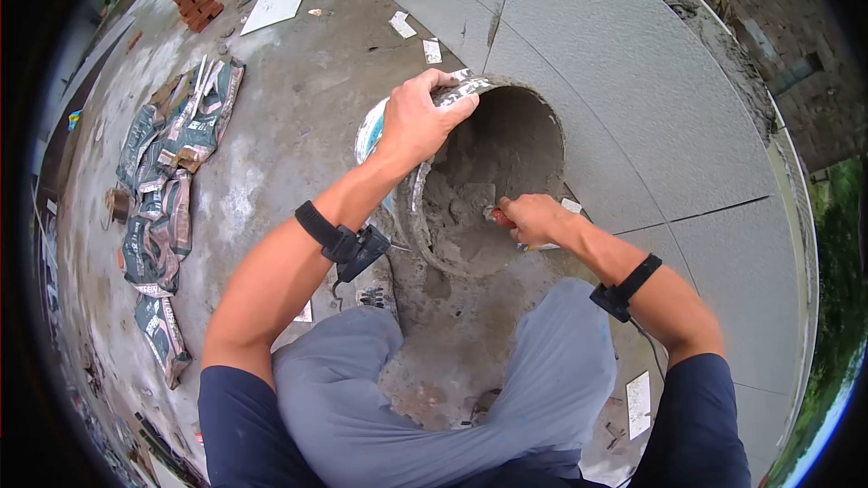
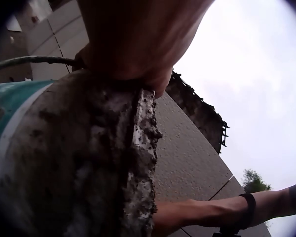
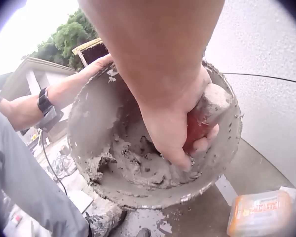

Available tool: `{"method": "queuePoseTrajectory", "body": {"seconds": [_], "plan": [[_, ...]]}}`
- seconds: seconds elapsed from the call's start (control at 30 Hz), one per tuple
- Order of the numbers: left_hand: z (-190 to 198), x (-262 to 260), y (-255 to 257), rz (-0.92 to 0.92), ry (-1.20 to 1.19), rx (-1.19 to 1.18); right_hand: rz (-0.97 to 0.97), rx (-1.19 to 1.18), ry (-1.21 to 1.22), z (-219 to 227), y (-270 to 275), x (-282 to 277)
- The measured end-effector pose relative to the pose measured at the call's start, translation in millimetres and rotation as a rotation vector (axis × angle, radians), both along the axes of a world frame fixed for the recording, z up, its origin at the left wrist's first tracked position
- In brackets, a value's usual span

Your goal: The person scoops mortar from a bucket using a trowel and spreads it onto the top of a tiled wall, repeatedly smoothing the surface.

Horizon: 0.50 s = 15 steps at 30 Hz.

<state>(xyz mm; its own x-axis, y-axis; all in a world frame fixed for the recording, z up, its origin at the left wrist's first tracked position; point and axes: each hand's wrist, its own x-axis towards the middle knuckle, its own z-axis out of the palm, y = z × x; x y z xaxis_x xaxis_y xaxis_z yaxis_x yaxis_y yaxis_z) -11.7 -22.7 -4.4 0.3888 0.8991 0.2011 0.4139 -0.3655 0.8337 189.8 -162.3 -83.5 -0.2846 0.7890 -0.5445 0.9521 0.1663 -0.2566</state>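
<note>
A bucket with a mortar-crusted rim (image 1: 418, 208) lies tilted with its mouth toward the person, and grey wet mortar (image 3: 143, 165) covers its lower inside. The left hand (image 1: 423, 116) grips the upper rim, its thumb and fingers over the edge; in the left wrist view that hand (image 2: 133, 64) is at the rim (image 2: 143, 148). Inside the mouth, the right hand (image 1: 533, 219) is curled round a red handle (image 3: 197, 129) with a mortar-covered end. The tool's blade (image 1: 477, 196) lies against the mortar, partly hidden.
Grey wall panels (image 1: 651, 108) stand close behind and to the right of the bucket. Empty-looking bags (image 1: 172, 190) lie on the left, with stacked bricks (image 1: 193, 0) and a white tile (image 1: 275, 8) farther back. An orange-and-white packet (image 3: 260, 213) lies beside the bucket.
</note>
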Motion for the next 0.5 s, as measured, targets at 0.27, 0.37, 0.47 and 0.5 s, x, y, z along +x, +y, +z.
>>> {"method": "queuePoseTrajectory", "body": {"seconds": [0.27, 0.37, 0.47, 0.5], "plan": [[-7, -5, 10, -0.021, -0.065, 0.003, -0.375, -0.048, 0.457, -53, -4, -40], [-6, -8, 13, -0.012, -0.069, -0.017, -0.488, -0.163, 0.585, -30, -7, -46], [-11, -7, 16, 0.001, -0.090, -0.007, -0.565, -0.248, 0.696, -16, -13, -40], [-11, -7, 16, 0.007, -0.109, 0.010, -0.586, -0.282, 0.757, -13, -15, -38]]}}
